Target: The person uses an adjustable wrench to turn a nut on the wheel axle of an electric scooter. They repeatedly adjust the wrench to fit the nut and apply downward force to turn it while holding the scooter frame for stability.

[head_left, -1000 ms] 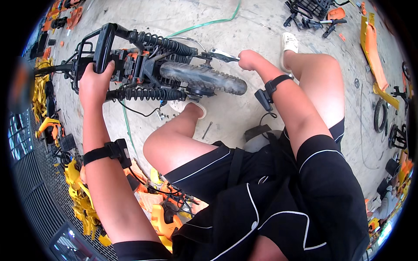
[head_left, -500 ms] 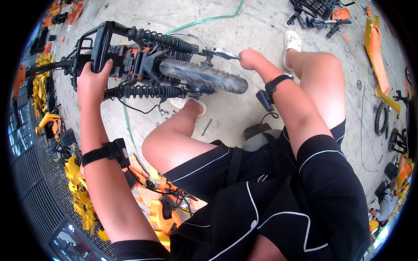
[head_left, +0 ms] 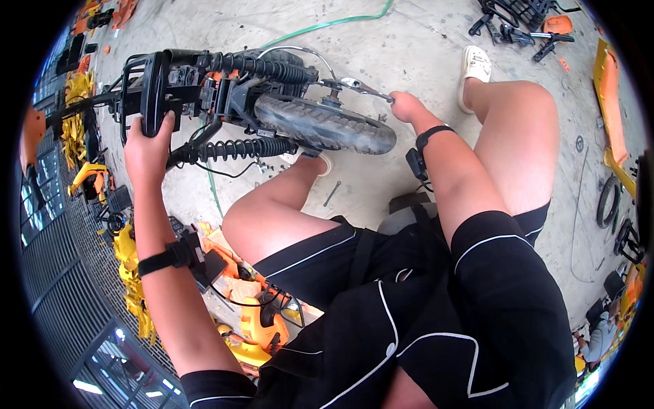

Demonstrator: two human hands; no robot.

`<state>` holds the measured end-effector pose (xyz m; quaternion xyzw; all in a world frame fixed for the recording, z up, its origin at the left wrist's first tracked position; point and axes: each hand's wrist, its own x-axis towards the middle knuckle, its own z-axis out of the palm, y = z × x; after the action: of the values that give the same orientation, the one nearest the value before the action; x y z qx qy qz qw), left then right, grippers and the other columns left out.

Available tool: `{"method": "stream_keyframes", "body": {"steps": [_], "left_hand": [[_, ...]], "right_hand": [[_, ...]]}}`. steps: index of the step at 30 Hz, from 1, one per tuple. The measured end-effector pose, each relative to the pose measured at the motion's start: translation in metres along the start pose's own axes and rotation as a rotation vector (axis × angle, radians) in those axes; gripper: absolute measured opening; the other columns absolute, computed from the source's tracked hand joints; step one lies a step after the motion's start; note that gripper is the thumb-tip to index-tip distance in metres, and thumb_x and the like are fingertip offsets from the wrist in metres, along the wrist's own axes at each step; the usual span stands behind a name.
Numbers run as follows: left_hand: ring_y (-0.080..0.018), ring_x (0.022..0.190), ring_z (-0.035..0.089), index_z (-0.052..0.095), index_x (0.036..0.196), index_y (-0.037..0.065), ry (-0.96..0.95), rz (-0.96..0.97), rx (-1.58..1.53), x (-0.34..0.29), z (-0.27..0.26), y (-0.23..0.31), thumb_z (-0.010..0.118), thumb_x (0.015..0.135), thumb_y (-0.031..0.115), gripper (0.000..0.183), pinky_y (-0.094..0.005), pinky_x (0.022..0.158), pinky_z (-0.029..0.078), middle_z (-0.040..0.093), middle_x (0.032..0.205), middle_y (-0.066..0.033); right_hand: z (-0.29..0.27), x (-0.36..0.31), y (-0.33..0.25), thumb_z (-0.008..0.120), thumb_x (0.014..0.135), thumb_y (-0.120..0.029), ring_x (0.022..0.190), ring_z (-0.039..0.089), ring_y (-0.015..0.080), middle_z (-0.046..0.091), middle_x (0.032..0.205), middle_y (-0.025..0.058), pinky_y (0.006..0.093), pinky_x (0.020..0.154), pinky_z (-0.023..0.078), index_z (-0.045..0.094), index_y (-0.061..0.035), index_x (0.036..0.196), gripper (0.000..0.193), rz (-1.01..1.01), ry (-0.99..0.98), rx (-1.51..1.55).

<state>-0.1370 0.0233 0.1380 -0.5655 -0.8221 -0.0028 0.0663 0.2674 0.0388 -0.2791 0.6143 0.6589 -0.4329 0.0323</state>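
Note:
A partly stripped small motorbike (head_left: 235,109) lies ahead of me, its knobbly-tyred wheel (head_left: 327,123) toward me between two coil-spring shocks. My left hand (head_left: 148,146) is closed around the end of a long glossy black bar (head_left: 155,88) on the bike's frame, with the thumb on its right side. In my right hand (head_left: 410,109) is the handle of a silver wrench (head_left: 371,90). The wrench head reaches the axle area (head_left: 332,87) on the wheel's far side; whether it sits on a nut is too small to tell.
A loose spanner (head_left: 332,193) lies on the concrete by my left leg. A green hose (head_left: 327,24) runs behind the bike. Yellow and orange body panels (head_left: 129,273) line the left side. Black parts (head_left: 511,27) lie at the far right, a loose tyre (head_left: 608,202) at right.
The view has shifted a little, so the bike appears lower and further right. The wrench head appears slightly further from the axle. Both hands keep their grips.

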Motion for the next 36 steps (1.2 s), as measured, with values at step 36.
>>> {"method": "stream_keyframes", "body": {"steps": [36], "left_hand": [[-0.0210, 0.073, 0.065, 0.066, 0.103, -0.002, 0.057, 0.041, -0.029, -0.004, 0.003, -0.001, 0.073, 0.082, 0.053, 0.059, -0.0337, 0.074, 0.050, 0.069, 0.081, -0.0109]], "right_hand": [[-0.078, -0.011, -0.057, 0.050, 0.079, -0.014, 0.087, 0.068, 0.0367, 0.071, 0.091, 0.0221, 0.0453, 0.079, 0.054, 0.072, 0.0005, 0.101, 0.034, 0.053, -0.270, 0.007]]}}
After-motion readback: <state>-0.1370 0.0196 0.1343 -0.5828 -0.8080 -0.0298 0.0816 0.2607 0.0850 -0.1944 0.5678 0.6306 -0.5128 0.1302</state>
